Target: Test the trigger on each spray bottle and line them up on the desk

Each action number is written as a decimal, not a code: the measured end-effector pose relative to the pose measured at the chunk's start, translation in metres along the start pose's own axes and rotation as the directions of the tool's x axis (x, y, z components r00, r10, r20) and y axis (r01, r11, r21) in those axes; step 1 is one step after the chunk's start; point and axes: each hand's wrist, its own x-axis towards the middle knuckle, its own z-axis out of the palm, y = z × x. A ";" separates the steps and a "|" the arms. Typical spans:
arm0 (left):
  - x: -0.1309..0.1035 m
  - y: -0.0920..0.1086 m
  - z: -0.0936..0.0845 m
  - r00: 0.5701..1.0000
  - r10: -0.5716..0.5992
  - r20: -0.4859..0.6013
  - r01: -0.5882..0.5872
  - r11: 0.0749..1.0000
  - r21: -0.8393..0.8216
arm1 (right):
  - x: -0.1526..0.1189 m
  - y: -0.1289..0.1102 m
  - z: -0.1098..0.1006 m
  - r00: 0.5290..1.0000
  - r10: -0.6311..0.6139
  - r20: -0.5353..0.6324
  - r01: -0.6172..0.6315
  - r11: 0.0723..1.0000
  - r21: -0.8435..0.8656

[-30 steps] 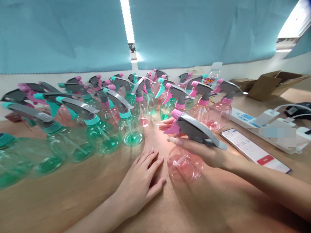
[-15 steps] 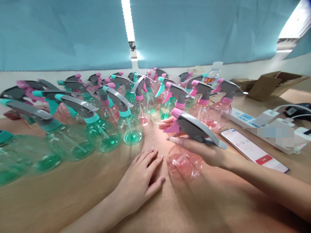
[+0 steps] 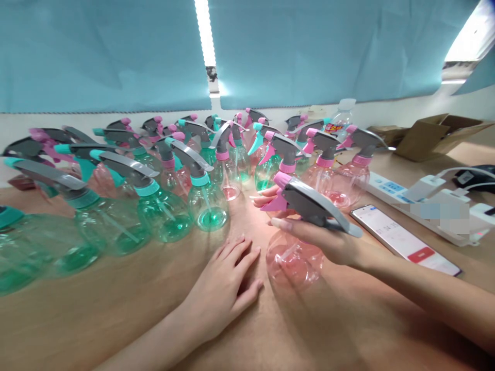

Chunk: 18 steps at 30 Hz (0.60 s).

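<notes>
My right hand (image 3: pixel 320 234) is wrapped round the neck of a pink spray bottle (image 3: pixel 294 260), just under its grey and pink spray head (image 3: pixel 309 201). That bottle stands upright on the wooden table (image 3: pixel 247 340), its nozzle pointing left. My left hand (image 3: pixel 228 278) lies flat on the table to the left of the pink bottle, fingers a little spread, holding nothing. A green spray bottle (image 3: pixel 209 208) with a turquoise collar stands beyond my left fingertips, and another green bottle (image 3: pixel 164 216) is beside it.
Several green and pink spray bottles fill the left and back of the table. At the right lie a phone (image 3: pixel 406 239) and a power strip (image 3: pixel 390 190) with white plugs. Behind them sits an open cardboard box (image 3: pixel 429 139); a clear labelled bottle (image 3: pixel 340 118) stands at the back.
</notes>
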 end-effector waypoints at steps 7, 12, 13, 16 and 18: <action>0.001 0.000 -0.002 1.000 0.009 0.012 -0.009 1.000 -0.001 | 0.001 0.003 0.002 1.000 -0.004 -0.014 0.004 1.000 -0.002; 0.001 0.001 -0.003 1.000 0.000 0.019 0.001 1.000 -0.006 | 0.002 0.001 0.001 0.999 0.033 -0.001 -0.033 0.999 -0.001; 0.001 0.001 -0.003 1.000 0.000 0.015 0.000 1.000 -0.007 | 0.001 0.000 0.001 0.999 0.040 -0.008 -0.040 0.999 -0.011; 0.001 0.001 -0.003 1.000 0.008 0.011 -0.008 1.000 -0.005 | 0.001 -0.002 -0.002 0.999 0.041 -0.030 -0.042 0.998 -0.042; 0.001 0.000 -0.002 1.000 0.007 0.013 -0.006 1.000 -0.003 | 0.000 -0.002 -0.003 0.999 0.031 -0.021 -0.033 0.998 -0.062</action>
